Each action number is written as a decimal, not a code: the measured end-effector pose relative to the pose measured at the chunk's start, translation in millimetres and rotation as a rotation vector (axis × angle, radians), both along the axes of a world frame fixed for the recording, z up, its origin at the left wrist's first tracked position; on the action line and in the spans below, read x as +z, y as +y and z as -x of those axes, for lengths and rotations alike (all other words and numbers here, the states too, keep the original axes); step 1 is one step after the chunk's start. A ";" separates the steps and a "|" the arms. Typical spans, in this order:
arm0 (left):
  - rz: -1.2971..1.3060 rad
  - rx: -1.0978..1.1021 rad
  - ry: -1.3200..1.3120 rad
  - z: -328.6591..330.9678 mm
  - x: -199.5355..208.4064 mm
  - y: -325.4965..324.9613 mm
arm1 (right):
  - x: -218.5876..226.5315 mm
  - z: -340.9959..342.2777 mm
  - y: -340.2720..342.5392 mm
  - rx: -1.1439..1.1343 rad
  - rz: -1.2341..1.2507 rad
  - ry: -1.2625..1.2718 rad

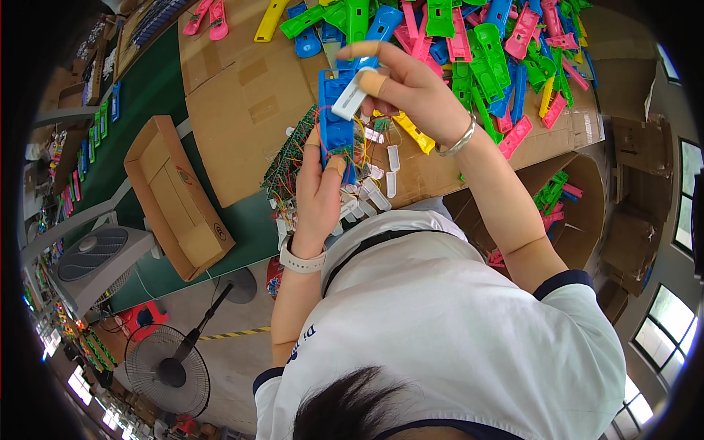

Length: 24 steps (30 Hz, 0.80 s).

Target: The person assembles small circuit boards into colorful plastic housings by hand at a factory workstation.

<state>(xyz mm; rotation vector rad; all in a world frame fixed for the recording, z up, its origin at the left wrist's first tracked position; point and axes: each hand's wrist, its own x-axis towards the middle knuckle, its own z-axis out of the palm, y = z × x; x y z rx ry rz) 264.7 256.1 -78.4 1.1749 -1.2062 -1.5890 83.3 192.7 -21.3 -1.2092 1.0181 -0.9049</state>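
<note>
Head view: left hand [320,198] grasps blue elongated plastic shell [336,133], right hand [414,92] pinches white rectangular plastic piece [348,100]. Both likely light, stiff, slippery; grip side edges.

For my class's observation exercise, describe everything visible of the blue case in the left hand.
The blue case is a long, narrow shell, apparently plastic, its hollow side toward the camera, with ridges inside. It points away from the person. The left hand grips its near end, where a green circuit board shows. The right hand holds a white piece over its far part; contact between the two is unclear.
</note>
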 end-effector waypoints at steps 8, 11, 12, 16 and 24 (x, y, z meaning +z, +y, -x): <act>0.170 0.016 -0.164 2.8 3.9 6.4 | -20.9 0.9 -2.6 -0.194 -0.047 0.114; 0.287 -0.024 -0.275 3.4 -0.5 7.3 | -31.5 1.0 -2.0 -0.251 0.160 0.359; 0.247 -0.005 -0.230 5.5 0.6 8.0 | -31.4 -0.9 0.5 -0.252 0.160 0.360; -0.017 0.068 0.005 8.5 1.1 10.4 | -26.6 -19.2 17.7 -0.271 0.543 0.639; -0.023 0.013 0.026 11.4 6.1 13.4 | -33.0 -3.5 8.6 -0.382 1.107 0.962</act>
